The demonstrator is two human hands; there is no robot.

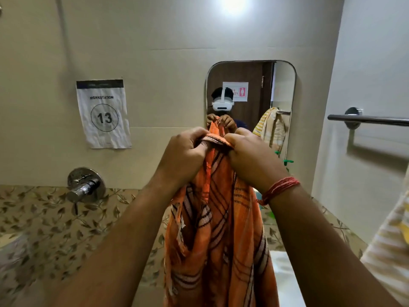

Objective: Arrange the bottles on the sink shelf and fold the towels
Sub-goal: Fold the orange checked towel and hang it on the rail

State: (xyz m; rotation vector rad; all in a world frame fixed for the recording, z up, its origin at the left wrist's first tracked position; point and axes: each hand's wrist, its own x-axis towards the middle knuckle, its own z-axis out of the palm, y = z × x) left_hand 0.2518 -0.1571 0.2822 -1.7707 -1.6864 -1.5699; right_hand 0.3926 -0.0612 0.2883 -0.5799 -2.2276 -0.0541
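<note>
An orange towel (pixel 217 229) with dark and white stripes hangs straight down in front of me, bunched at its top edge. My left hand (pixel 184 155) and my right hand (pixel 250 156) both grip that top edge, close together, at chest height in front of the mirror (pixel 281 89). A yellow-and-white striped towel (pixel 389 251) hangs at the right edge of the view. The sink shelf and its bottles are mostly hidden behind the orange towel and my arms; only small green and blue bits (pixel 271 214) show beside my right wrist.
A chrome tap (pixel 85 188) sticks out of the wall at the left above floral tiles (pixel 44 218). A paper sign (pixel 104 114) reading workstation 13 is on the wall. A metal towel rail (pixel 371 119) is fixed to the right wall. A white sink edge (pixel 285 282) shows lower right.
</note>
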